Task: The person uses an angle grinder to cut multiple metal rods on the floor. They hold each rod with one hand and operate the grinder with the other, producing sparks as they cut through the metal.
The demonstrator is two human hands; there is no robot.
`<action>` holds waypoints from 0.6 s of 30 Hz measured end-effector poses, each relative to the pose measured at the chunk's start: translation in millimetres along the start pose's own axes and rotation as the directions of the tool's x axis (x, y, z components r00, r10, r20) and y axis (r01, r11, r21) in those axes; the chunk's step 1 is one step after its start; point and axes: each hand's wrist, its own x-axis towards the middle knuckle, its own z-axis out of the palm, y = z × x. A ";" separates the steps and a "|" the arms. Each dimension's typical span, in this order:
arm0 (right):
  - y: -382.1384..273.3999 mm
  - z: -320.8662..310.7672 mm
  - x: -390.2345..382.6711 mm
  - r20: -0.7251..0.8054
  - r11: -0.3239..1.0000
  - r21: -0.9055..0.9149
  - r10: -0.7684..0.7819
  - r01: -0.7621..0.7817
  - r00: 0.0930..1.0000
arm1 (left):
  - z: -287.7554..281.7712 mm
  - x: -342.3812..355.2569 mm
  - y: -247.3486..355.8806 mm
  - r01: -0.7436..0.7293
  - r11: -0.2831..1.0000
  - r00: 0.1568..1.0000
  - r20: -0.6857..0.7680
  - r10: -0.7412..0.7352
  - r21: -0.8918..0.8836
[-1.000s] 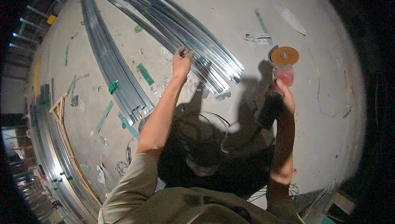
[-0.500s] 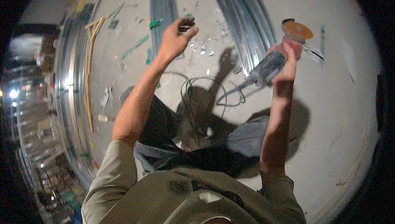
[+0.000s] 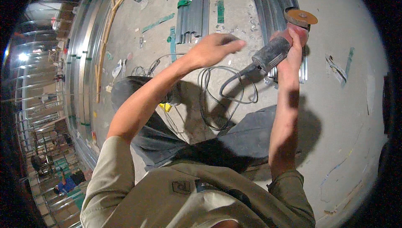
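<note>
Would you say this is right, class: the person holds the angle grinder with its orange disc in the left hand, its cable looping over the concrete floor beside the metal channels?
Not quite. The head view shows the angle grinder, orange disc up, gripped in the right hand; the left hand is bare and only reaches toward it. The cable does loop over the concrete floor beside the metal channels.

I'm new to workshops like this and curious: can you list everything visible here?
angle grinder: one, grey body with orange disc, held up at upper right
power cord: one, dark, looped on the floor under the grinder
metal channels: several, silvery, lying on the floor at top
wooden frame: one, pale, upper left floor
concrete floor: grey, littered with scraps
left hand: empty, reaching toward the grinder
right hand: gripping the grinder
</note>
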 end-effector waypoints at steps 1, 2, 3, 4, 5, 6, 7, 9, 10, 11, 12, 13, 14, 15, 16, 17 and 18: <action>1.9 2.6 0.0 -0.002 0.998 0.060 0.026 -0.026 1.000 | 7.4 4.3 7.4 -0.023 0.998 0.999 0.045 0.026 -0.065; 2.5 3.8 -2.0 0.004 0.999 0.045 0.023 -0.023 1.000 | 13.2 8.1 14.4 0.011 0.993 0.995 0.099 0.000 -0.115; 2.9 5.3 -4.0 0.004 1.000 0.008 -0.006 0.006 1.000 | 17.2 12.1 20.9 0.044 0.986 0.989 0.145 -0.021 -0.160; 3.5 6.5 -6.3 0.004 0.999 -0.031 -0.035 0.035 0.999 | 19.2 16.3 26.3 0.067 0.992 0.983 0.178 -0.047 -0.106; 3.4 7.3 -8.3 -0.002 0.995 -0.070 -0.067 0.067 0.998 | 21.3 19.8 30.3 0.066 0.996 0.977 0.206 -0.051 -0.067; 3.5 7.1 -11.1 -0.017 0.992 -0.105 -0.072 0.070 0.997 | 23.7 23.0 32.9 0.096 0.993 0.969 0.236 -0.078 -0.068; 3.3 7.5 -12.1 -0.041 0.995 -0.084 -0.050 0.046 0.998 | 26.0 25.5 33.7 0.087 0.994 0.968 0.243 -0.068 -0.065; 2.5 7.2 -12.9 -0.014 1.000 -0.025 0.002 -0.003 1.000 | 31.6 29.2 30.4 0.070 0.996 0.967 0.248 -0.056 -0.051; 3.4 6.4 -14.0 -0.015 0.999 -0.037 0.022 -0.023 1.000 | 36.4 28.9 26.5 0.057 0.991 0.975 0.220 -0.029 -0.122; 3.8 6.1 -13.6 -0.011 0.998 -0.045 0.033 -0.034 0.999 | 39.0 30.2 21.8 0.043 0.986 0.973 0.231 -0.004 -0.161; 4.7 5.7 -13.3 -0.007 0.998 -0.052 0.044 -0.045 0.999 | 42.2 30.4 16.6 0.003 0.984 0.983 0.181 0.030 -0.181; 6.1 4.8 -13.9 -0.013 0.997 -0.037 0.062 -0.063 0.998 | 44.6 30.7 11.4 -0.036 0.979 0.990 0.129 0.063 -0.201; 8.3 4.2 -14.6 -0.019 0.996 -0.023 0.081 -0.081 0.997 | 46.6 30.3 6.4 -0.060 0.971 0.988 0.123 0.090 -0.231; 10.2 3.5 -15.1 -0.020 0.995 -0.008 0.095 -0.095 0.995 | 48.1 30.7 2.4 -0.050 0.976 0.990 0.117 0.076 -0.213; 11.8 3.2 -14.9 -0.013 0.994 -0.004 0.106 -0.106 0.994 | 49.1 31.4 -0.9 -0.057 0.963 0.989 0.118 0.091 -0.263; 12.7 3.4 -14.7 -0.044 0.995 -0.032 0.098 -0.099 0.994 | 50.1 31.5 -3.1 -0.050 0.956 0.987 0.131 0.091 -0.290; 13.3 2.9 -15.1 -0.054 0.994 -0.059 0.085 -0.088 0.995 | 50.5 33.1 -4.9 -0.036 0.952 0.986 0.146 0.084 -0.304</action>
